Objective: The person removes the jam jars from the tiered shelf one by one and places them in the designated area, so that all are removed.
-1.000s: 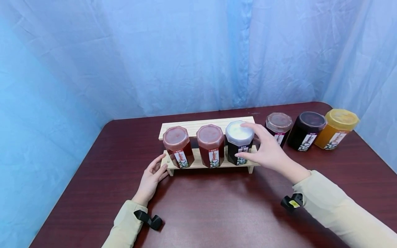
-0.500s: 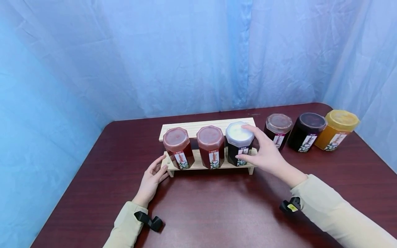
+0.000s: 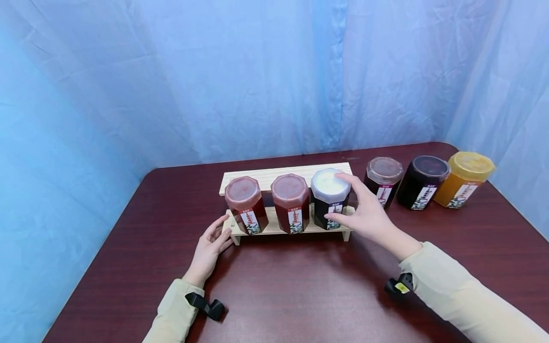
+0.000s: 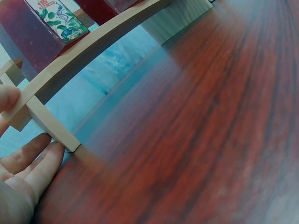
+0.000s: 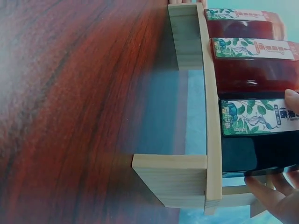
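My right hand (image 3: 371,212) holds a dark octagonal jar (image 3: 320,207) with a whitish lid, thumb at the label and fingers at its far right side. In the right wrist view the jar's base (image 5: 233,158) is at the shelf board. The jar stands at the right end of a two-tier wooden shelf (image 3: 274,227), on the lower tier. To its left are two red jars (image 3: 246,206) with pinkish lids. My left hand (image 3: 210,247) grips the shelf's left end; in the left wrist view its fingers (image 4: 42,163) lie against the shelf leg (image 4: 53,123).
Three more jars stand on the table's right: a dark one with a clear lid (image 3: 383,178), a black one (image 3: 422,183) and a yellow one (image 3: 463,181). The shelf's upper tier (image 3: 283,175) is behind the lower jars. A blue curtain (image 3: 240,81) hangs behind the dark red table (image 3: 283,290).
My right forearm and wrist have shifted slightly left. The hand stays around the dark jar, and the left hand and shelf hold their places.
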The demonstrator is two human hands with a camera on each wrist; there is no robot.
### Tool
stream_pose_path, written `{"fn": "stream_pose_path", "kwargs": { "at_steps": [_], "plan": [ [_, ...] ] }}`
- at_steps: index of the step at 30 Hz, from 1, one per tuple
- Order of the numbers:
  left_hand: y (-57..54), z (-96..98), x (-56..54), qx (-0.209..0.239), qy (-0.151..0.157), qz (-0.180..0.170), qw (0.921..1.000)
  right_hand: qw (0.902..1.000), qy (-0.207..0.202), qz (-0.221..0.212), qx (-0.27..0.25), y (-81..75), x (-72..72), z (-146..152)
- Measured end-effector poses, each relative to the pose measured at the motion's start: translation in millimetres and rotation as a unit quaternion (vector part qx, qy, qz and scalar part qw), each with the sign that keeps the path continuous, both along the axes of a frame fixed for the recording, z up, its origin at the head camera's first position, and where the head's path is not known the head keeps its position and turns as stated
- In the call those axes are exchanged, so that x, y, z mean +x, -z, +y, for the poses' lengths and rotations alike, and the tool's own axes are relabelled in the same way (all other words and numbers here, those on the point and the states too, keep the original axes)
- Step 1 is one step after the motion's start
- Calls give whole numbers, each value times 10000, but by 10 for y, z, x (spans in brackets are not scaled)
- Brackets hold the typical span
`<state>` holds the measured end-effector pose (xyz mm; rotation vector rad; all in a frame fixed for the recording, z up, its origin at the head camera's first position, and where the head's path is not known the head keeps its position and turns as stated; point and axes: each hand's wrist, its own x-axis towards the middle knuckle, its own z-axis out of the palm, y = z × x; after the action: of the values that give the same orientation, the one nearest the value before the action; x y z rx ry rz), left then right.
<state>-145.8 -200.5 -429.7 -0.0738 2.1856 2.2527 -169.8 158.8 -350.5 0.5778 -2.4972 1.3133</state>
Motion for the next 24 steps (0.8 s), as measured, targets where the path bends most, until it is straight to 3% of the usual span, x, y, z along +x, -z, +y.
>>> {"fn": "stream_pose_path", "kwargs": {
  "at_steps": [17,24],
  "plan": [
    [5,2,4,36,-8,18,10000,9983,482,107,-325,1,40,-95],
    [7,2,-3,23,-6,17,10000,9977,471,134,-476,13,40,-109]
  ]
}}
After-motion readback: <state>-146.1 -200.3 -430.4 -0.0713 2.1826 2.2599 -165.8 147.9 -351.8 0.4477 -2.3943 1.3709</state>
